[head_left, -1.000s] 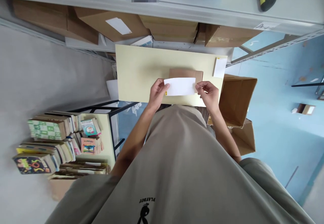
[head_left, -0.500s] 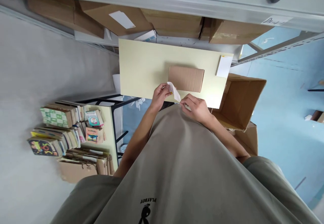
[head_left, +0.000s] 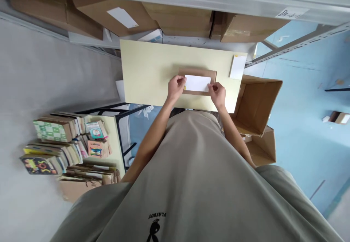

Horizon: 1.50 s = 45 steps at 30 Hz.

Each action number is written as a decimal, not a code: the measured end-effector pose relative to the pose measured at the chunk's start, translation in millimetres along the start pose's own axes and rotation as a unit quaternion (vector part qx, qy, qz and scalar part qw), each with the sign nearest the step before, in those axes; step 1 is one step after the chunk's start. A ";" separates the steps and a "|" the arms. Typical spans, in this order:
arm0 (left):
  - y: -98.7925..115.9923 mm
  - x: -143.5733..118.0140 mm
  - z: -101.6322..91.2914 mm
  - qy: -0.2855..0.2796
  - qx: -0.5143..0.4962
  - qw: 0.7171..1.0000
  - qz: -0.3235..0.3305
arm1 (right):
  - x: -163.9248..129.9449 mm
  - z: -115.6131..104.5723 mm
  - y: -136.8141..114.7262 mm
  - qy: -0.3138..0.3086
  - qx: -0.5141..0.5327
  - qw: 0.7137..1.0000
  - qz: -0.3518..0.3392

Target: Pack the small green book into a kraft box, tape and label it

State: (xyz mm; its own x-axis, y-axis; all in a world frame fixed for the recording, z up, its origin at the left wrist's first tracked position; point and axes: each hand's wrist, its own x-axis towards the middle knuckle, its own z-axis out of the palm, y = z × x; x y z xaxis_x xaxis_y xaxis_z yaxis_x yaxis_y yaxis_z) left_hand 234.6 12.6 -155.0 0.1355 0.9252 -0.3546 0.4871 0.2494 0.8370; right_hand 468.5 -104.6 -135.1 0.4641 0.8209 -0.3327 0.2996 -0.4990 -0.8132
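The pale yellow surface (head_left: 147, 70) carries a brown cardboard box (head_left: 197, 72). A flat, white, rectangular label (head_left: 197, 83) is positioned over the box; whether it touches cannot be confirmed. The left hand (head_left: 175, 87) and right hand (head_left: 218, 94) each have the grip pinched on one end. A yellow mark (head_left: 185, 88) shows at the label's near left corner.

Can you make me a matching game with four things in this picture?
1. middle white paper
2. small box
3. big open box
4. books

A. on the table, partly hidden
B. piled at the picture's left
C. pinched by the left hand and right hand
D. just right of the table

Pairs: 1-C, 2-A, 3-D, 4-B
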 end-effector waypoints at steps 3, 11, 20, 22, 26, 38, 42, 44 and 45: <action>-3.6 10.0 5.9 -0.014 0.051 0.998 -0.023 | 5.2 13.2 7.5 0.000 -0.042 0.998 0.047; -13.5 16.9 13.3 0.002 0.083 0.996 -0.035 | 13.2 30.4 3.5 -0.005 -0.115 0.989 0.093; -7.6 19.0 16.9 0.000 0.093 0.994 -0.051 | 18.8 32.1 -9.0 -0.014 -0.182 0.975 0.123; -7.3 20.0 17.9 0.004 0.104 0.993 -0.058 | 20.4 31.9 -12.6 -0.020 -0.196 0.971 0.132; -8.6 22.7 19.4 0.003 0.107 0.992 -0.065 | 21.6 32.5 -17.6 -0.023 -0.215 0.966 0.145; -1.0 19.1 22.0 0.007 0.127 0.990 -0.066 | -7.6 34.2 -17.8 -0.045 -0.259 0.965 -0.011; -7.5 18.6 24.3 0.019 0.108 0.993 -0.048 | -34.8 36.3 -9.7 -0.194 -0.241 0.938 -0.156; -11.6 18.7 24.9 0.021 0.097 0.994 -0.037 | -38.8 35.3 -5.9 -0.255 -0.238 0.919 -0.182; -13.4 18.7 25.1 0.021 0.095 0.995 -0.031 | -37.6 34.9 -4.9 -0.269 -0.238 0.914 -0.189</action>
State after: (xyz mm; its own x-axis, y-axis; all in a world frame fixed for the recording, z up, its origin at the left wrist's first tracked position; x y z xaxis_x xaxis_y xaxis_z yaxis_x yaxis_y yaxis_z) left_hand 252.3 19.4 -183.3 0.0646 0.9218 -0.3823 0.6481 0.2525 0.7184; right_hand 420.4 -123.3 -135.2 -0.1863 0.9131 -0.3627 0.7421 -0.1111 -0.6610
